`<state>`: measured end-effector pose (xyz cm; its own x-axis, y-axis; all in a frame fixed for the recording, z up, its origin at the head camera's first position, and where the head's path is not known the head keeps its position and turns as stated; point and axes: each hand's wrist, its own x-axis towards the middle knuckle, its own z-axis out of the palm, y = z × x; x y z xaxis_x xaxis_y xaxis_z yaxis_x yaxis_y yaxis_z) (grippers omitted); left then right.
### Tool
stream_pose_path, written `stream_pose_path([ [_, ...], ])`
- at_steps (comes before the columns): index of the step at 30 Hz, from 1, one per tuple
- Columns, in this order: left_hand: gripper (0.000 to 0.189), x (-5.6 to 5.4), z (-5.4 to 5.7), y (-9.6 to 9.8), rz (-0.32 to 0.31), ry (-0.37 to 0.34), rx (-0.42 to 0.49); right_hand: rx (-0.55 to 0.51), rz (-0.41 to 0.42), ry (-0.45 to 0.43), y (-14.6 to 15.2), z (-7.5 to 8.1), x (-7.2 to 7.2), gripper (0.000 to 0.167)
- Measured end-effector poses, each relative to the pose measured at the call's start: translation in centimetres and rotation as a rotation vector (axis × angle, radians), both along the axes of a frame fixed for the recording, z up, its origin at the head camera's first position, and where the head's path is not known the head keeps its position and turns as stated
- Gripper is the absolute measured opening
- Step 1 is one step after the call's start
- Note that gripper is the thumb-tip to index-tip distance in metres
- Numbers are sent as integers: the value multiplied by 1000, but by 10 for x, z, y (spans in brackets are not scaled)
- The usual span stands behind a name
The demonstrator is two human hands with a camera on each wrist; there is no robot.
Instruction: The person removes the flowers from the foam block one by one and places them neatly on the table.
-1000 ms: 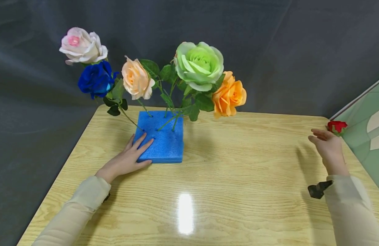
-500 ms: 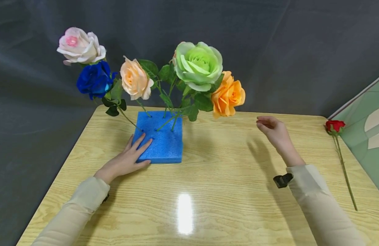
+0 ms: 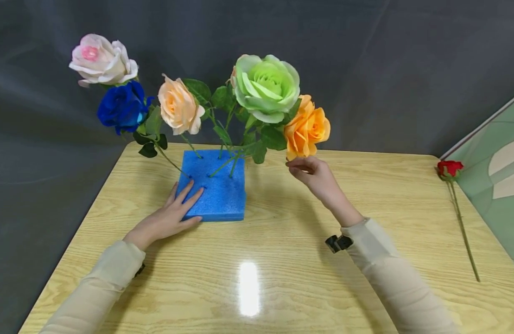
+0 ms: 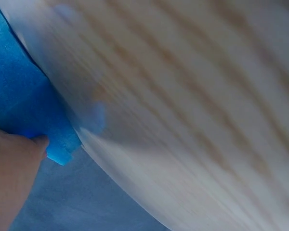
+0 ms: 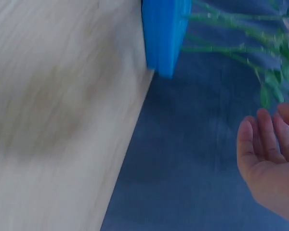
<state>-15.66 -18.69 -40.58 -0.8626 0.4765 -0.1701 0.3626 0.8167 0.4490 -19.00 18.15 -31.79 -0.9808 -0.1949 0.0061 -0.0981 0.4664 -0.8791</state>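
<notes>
My left hand [image 3: 167,221] rests spread on the left front of a blue foam block [image 3: 223,199]; the left wrist view shows its thumb along the block's edge. Artificial roses stand with stems stuck in the foam: white-pink [image 3: 104,60], blue [image 3: 124,107], peach [image 3: 178,105], light green [image 3: 267,88] and orange [image 3: 307,127]. Just below the orange rose is my right hand [image 3: 319,178], fingers loosely bent. In the right wrist view nothing lies between the fingers of this hand [image 5: 272,163], and green stems [image 5: 231,48] show beyond them.
A red rose [image 3: 450,169] with a long stem lies at the right of the wooden table [image 3: 315,287]. Dark cloth [image 3: 407,83] hangs behind the table. A green patterned panel [image 3: 500,181] borders the right side.
My right hand has moved left from beside the red rose to under the orange rose. The red rose stays on the table. My left hand keeps its place on the foam.
</notes>
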Motion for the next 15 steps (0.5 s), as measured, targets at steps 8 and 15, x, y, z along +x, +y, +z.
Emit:
stream_pose_path([
  [8,76,-1,1,-1,-1,-8,1,-135,48,50,-39,-13,0,33],
  [15,76,-2,-1,-1,-9,1,4,-188,37,26,-71,-21,-7,32],
])
